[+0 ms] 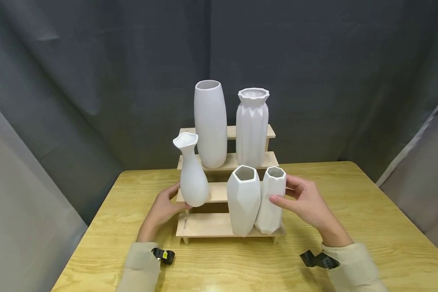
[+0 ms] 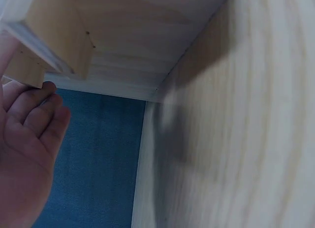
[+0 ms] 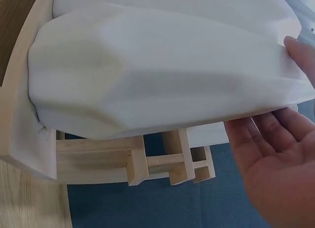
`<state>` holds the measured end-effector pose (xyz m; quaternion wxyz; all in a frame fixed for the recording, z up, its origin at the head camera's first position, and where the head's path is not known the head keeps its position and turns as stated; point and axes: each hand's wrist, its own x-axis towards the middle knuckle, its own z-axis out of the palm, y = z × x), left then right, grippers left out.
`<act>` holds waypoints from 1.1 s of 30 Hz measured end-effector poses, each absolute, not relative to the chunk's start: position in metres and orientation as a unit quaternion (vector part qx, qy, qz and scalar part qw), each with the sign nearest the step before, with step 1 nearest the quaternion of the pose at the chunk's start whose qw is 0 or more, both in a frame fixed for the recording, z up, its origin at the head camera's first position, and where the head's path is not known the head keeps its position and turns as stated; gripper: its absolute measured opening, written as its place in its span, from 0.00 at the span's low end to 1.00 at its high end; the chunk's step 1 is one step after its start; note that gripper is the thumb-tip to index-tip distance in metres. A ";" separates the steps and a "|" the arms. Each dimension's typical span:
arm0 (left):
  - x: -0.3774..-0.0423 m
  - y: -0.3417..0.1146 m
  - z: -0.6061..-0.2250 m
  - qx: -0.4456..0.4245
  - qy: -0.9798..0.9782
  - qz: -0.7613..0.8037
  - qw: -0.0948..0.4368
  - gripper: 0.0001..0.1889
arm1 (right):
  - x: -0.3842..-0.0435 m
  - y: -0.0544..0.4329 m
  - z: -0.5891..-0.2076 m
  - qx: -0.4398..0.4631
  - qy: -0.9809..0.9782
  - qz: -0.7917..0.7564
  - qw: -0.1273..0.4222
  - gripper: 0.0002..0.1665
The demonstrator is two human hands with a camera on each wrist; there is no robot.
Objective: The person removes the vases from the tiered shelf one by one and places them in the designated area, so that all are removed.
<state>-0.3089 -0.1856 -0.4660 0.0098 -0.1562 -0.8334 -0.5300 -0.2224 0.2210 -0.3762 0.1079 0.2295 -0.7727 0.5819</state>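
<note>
The person's right hand (image 1: 306, 202) holds the small white faceted vase, ceramic by its look (image 1: 272, 202), with the thumb on the near side and the fingers round the right side. This vase is at the right end of the lowest board (image 1: 202, 226) of a stepped stand made of pale wood, near the front right corner. Just beside it, to the left, is the wider white vase with a five-sided mouth (image 1: 243, 202); it cannot be told surely whether the two touch at the lower part.

The left hand (image 1: 163, 207) is at the left end of the second board (image 1: 217, 191), with its thumb close to the base of the white flared-neck vase (image 1: 194, 182). Whether it grips this vase or only the board, the views do not show.

The vases should be stiff, rather light if hollow, and easy to chip; the matt surface may slip a little. For the faceted one, the flat sides below the rim seem a good hold, and for the flared one, the narrow neck.
</note>
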 end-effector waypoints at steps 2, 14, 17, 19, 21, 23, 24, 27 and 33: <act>-0.309 -0.184 -0.468 -0.156 -0.833 -0.530 0.015 0.45 | -0.222 0.222 -0.376 0.229 -0.771 0.584 0.111 0.28; -0.309 -0.183 -0.468 -0.160 -0.827 -0.539 0.022 0.44 | -0.220 0.223 -0.373 0.216 -0.768 0.588 0.132 0.28; -0.309 -0.184 -0.468 -0.154 -0.830 -0.536 0.021 0.43 | -0.219 0.224 -0.371 0.210 -0.770 0.587 0.134 0.28; -0.308 -0.183 -0.467 -0.149 -0.833 -0.533 0.018 0.44 | -0.218 0.225 -0.369 0.207 -0.769 0.590 0.132 0.28; -0.306 -0.182 -0.464 -0.145 -0.834 -0.532 0.014 0.44 | -0.217 0.226 -0.368 0.205 -0.769 0.591 0.129 0.29; -0.301 -0.180 -0.457 -0.146 -0.833 -0.534 0.009 0.43 | -0.216 0.227 -0.366 0.202 -0.770 0.592 0.129 0.29; -0.298 -0.179 -0.453 -0.147 -0.832 -0.534 0.006 0.43 | -0.215 0.228 -0.365 0.202 -0.770 0.592 0.130 0.29; -0.290 -0.176 -0.442 -0.154 -0.831 -0.535 0.002 0.43 | -0.214 0.231 -0.362 0.200 -0.771 0.589 0.135 0.28; -0.298 -0.179 -0.454 -0.153 -0.831 -0.534 0.004 0.43 | -0.209 0.237 -0.358 0.191 -0.769 0.595 0.136 0.28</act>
